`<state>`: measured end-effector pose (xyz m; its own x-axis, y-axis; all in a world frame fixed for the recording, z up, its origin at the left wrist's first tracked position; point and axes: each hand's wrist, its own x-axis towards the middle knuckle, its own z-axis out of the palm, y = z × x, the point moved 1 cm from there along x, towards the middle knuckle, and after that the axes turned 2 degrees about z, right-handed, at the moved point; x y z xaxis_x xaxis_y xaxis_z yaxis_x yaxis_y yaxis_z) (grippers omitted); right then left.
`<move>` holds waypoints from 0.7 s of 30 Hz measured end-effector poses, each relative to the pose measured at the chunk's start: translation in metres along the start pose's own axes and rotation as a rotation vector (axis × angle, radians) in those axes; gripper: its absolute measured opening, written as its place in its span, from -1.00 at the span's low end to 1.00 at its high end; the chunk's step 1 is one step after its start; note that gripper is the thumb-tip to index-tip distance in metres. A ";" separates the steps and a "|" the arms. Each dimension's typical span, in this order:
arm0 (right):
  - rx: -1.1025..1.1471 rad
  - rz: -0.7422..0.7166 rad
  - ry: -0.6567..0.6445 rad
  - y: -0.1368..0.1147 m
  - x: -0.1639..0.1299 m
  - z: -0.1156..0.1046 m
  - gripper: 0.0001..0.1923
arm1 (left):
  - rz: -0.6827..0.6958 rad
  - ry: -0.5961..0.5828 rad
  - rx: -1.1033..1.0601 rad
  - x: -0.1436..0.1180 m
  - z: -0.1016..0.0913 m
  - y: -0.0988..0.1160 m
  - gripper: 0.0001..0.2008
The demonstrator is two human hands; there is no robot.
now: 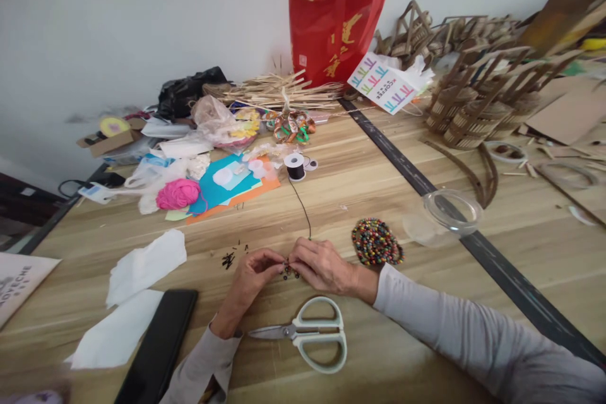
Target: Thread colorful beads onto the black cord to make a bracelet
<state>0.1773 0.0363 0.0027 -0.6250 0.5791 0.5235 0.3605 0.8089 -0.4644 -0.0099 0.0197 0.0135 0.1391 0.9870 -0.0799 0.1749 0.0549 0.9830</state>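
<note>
Your left hand [249, 282] and right hand [331, 268] pinch a beaded piece [290, 274] between their fingers [265, 255], over the counter [379, 334] beyond the scissors [312, 331], hiding most of it; the black cord [303, 205] runs from view behind your knuckles. White paper [374, 76] reads "KCOFFEE"; a cropped white card [26, 265] shows "AOYECHE".

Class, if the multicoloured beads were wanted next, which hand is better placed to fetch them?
Probably the right hand: the multicoloured beads lie close beside it, while the left hand is farther away. Both hands are busy near small dark beads.
</note>
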 end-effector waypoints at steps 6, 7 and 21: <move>-0.005 0.002 0.008 0.001 -0.001 0.001 -0.84 | 0.005 0.002 -0.039 0.001 0.000 -0.001 -0.90; -0.007 0.005 0.011 0.001 -0.001 0.002 -0.84 | 0.007 0.002 -0.046 0.000 0.000 -0.001 -0.91; -0.040 -0.007 0.022 0.001 0.000 0.002 -0.81 | -0.006 0.003 -0.063 0.000 0.001 -0.001 -0.95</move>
<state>0.1762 0.0365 0.0007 -0.6126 0.5748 0.5425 0.3835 0.8163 -0.4319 -0.0095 0.0196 0.0125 0.1357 0.9871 -0.0850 0.1142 0.0697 0.9910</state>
